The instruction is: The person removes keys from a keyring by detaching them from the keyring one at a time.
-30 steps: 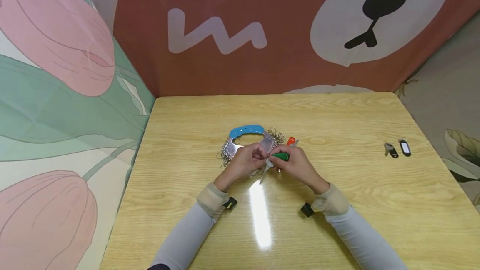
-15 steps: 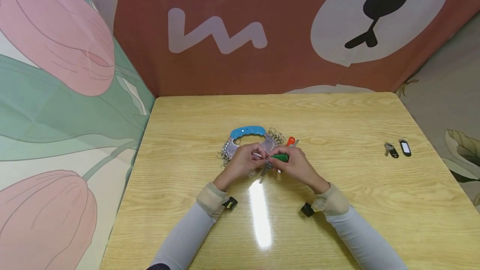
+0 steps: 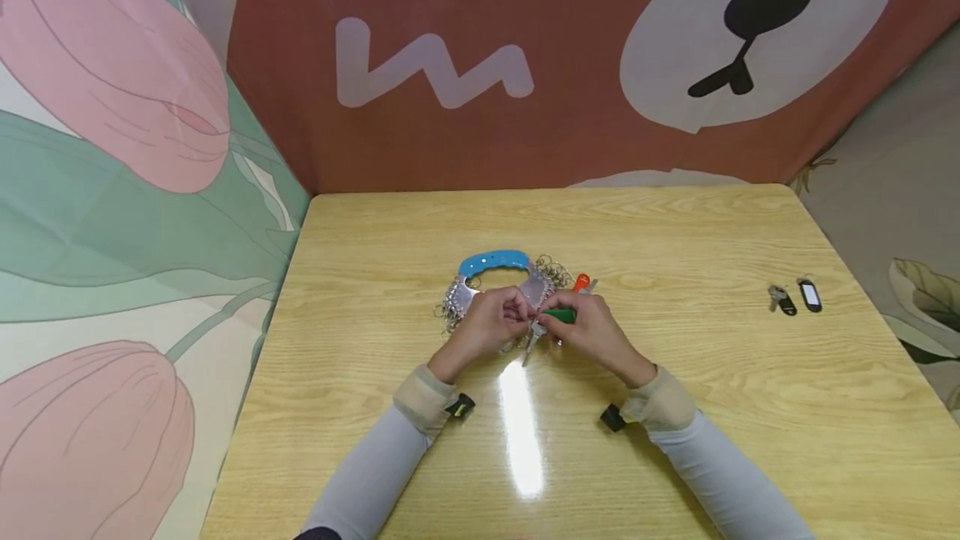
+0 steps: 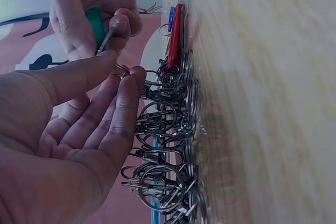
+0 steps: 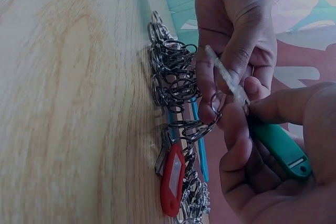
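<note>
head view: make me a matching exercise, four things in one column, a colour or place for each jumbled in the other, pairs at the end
1. green tag
2. red tag
3. handle
4. black-rimmed tag

A. near the right edge of the table
B. held in the right hand
C. blue
D. just beyond the right hand, not held

Pairs: 1-B, 2-D, 3-C, 4-A
</note>
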The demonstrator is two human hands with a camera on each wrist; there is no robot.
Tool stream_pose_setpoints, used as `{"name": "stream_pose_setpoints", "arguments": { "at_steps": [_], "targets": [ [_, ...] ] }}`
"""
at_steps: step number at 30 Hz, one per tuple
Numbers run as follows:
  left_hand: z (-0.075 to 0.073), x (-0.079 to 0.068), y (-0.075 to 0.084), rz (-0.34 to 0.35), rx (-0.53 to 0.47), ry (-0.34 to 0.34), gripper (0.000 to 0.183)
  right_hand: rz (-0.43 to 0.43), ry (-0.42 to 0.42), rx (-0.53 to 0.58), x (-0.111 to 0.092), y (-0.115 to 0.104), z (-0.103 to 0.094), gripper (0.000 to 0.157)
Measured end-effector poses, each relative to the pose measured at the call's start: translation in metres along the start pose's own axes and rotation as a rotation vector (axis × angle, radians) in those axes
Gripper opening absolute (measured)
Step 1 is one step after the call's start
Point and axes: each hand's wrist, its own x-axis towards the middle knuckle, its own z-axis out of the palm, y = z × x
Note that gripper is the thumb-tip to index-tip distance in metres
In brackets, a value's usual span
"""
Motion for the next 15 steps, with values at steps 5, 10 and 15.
{"name": "stream_pose_setpoints", "arguments": {
  "at_steps": [5,10,15],
  "targets": [
    [-0.0003,-0.0008,-0.0018,0.001,-0.008,-0.001,0.021,-0.003,0.033,-0.025,0.0001,0.0008,-0.0006,0.005],
    [-0.0007,-0.0009,-0.0019,-0.003,-0.058,-0.014,0.019,-0.002,0.086,-0.04,0.0003,0.0054,-0.0033,0.003],
    [-0.0015,0.0,-0.0022,0.008,-0.058,-0.019,0.017,0.0,0.082,0.01,0.0009,0.0047,-0.0089,0.008]
  ]
}}
